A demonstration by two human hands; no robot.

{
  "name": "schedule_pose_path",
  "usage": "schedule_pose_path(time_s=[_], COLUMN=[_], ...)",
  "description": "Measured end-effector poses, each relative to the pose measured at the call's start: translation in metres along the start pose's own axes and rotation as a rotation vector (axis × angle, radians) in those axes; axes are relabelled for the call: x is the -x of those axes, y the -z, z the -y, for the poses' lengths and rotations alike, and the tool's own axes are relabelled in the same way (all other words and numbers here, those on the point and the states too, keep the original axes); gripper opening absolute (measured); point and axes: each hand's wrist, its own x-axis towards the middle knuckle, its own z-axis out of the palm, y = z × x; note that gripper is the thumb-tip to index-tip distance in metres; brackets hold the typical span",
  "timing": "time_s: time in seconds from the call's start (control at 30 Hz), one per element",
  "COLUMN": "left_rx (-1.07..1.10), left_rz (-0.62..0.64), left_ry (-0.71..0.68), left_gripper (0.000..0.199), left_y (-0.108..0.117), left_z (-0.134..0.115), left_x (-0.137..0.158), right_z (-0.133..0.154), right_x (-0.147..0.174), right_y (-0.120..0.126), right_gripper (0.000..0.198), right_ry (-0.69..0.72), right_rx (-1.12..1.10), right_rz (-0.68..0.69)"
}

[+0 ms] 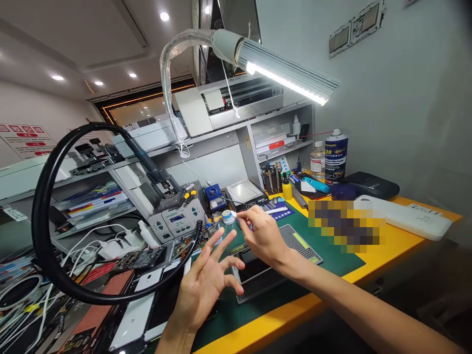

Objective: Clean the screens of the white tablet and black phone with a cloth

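Note:
My left hand (208, 275) is held palm up over the near side of the green mat (346, 256), its fingers spread and nothing in them. My right hand (266, 236) pinches a small white piece (234, 215) between thumb and fingers, right by the top of a clear bottle (229, 227) with a blue and white cap (227, 215). Whether the piece touches the cap I cannot tell. Below both hands lies a dark phone (254, 263) on a grey perforated pad (300, 248). My hands partly cover the phone and the bottle.
A black hose (40, 231) loops along the left, past a grey soldering station (173, 221). Several phones, including a white one (138, 309), and cables crowd the left side. A lit lamp (287, 73) hangs above. A blue can (336, 157) and white case (401, 216) stand right.

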Motion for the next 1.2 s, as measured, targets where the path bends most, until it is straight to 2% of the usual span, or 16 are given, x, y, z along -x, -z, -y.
schedule_pose_path(time_s=[0.13, 0.37, 0.53, 0.8, 1.03, 1.2], left_rx=[0.001, 0.046, -0.008, -0.096, -0.129, -0.135], left_rz=[-0.027, -0.163, -0.246, -0.382, -0.431, -0.427], left_ry=[-0.067, -0.187, -0.19, -0.219, -0.252, -0.262], left_gripper=[0.042, 0.047, 0.057, 0.055, 0.055, 0.056], left_y=[0.001, 0.009, 0.008, 0.012, 0.016, 0.016], left_z=[-0.008, -0.019, -0.02, -0.014, -0.011, -0.011], left_x=[0.002, 0.006, 0.005, -0.001, -0.004, -0.003], right_z=[-0.021, -0.059, -0.072, -0.065, -0.047, -0.03], right_x=[0.006, 0.005, 0.009, 0.014, 0.014, 0.02], right_y=[0.025, 0.092, 0.113, 0.107, 0.074, 0.051], right_gripper=[0.018, 0.022, 0.025, 0.027, 0.019, 0.024], right_ry=[-0.151, -0.308, -0.369, -0.328, -0.156, -0.101], right_rx=[-0.006, 0.057, 0.177, 0.287, 0.449, 0.605], right_rz=[0.098, 0.317, 0.431, 0.557, 0.73, 0.766])
